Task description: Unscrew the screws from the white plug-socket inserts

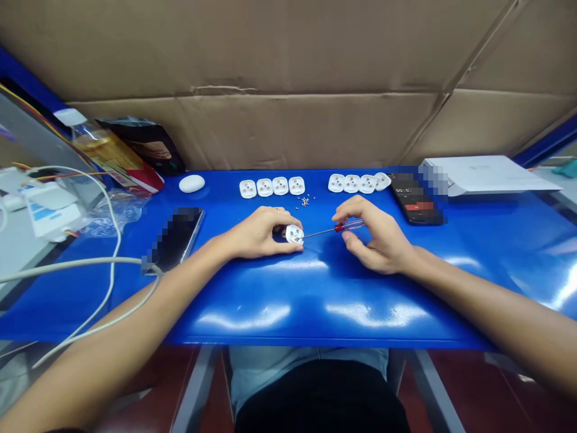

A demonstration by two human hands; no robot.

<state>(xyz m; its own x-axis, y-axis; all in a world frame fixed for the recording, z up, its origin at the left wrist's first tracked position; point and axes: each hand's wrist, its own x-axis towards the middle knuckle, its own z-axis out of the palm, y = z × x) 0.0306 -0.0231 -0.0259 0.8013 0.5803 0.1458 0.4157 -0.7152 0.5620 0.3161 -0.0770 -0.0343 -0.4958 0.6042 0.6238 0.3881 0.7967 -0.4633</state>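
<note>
My left hand is closed around a small white plug part with metal pieces in its face, tilted toward the right. In my right hand is a screwdriver with a clear and red handle, pinched between thumb and fingers. Its thin shaft points left, and the tip meets the white part's face. Beyond my hands lies a small heap of tiny screws. Several similar white parts stand in a row behind it, and another row of white parts lies to the right.
A phone and a white box lie at the back right. On the left are another phone, a white oval object, a bottle and a black pouch. A pale cable loops over my left forearm. Cardboard walls the back.
</note>
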